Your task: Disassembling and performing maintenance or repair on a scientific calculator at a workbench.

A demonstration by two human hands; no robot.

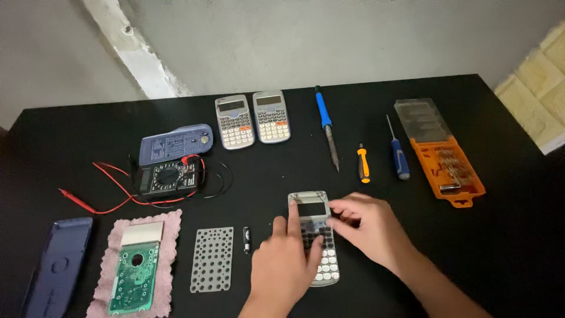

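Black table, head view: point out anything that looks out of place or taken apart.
One calculator is in pieces: its green circuit board lies bare on a pink cloth, the perforated key sheet beside it. Both hands rest on a front shell with an empty display window.
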